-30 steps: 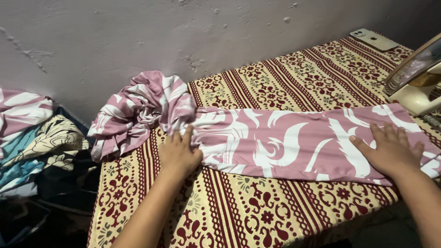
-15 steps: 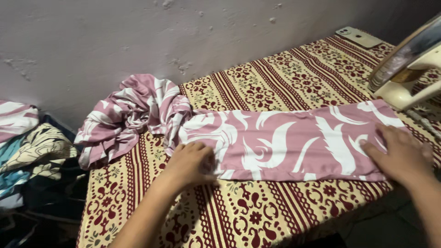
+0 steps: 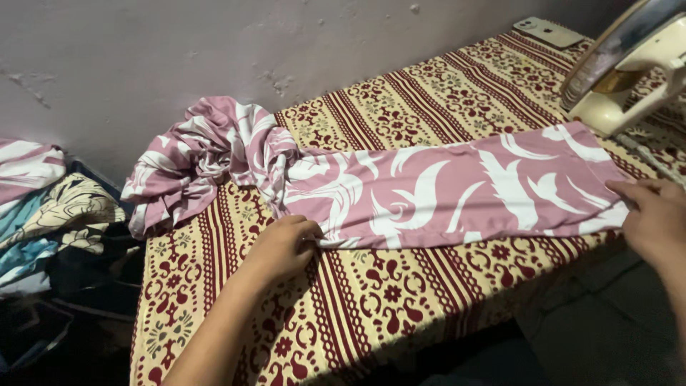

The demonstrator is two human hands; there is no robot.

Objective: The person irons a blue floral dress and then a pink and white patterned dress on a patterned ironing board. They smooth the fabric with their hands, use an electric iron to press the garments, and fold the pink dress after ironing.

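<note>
**Pink cloth stretched flat between two hands**

At the far left a pile of clothes (image 3: 50, 207) lies heaped below the table edge, pink, cream and blue pieces mixed together. The table carries a cover (image 3: 371, 307) in cream with dark red stripes and paisley shapes, set against a rough wall (image 3: 143, 57).

The pink cloth (image 3: 443, 189), printed with white swirls, lies across the cover. Its left end is bunched into a crumpled mass near the wall; the rest runs rightward as a flat, folded band.

The left hand (image 3: 281, 246) sits at the band's near edge, just right of the bunched part, fingers curled in and pinching the hem against the cover. The right hand (image 3: 654, 214) is at the band's right end, fingers bent and closed on the cloth's near corner, partly cut off by the picture's edge.

Behind the right end an iron (image 3: 625, 68) stands tilted on its heel, just beside the cloth. A phone (image 3: 549, 32) lies flat at the table's far corner.
</note>
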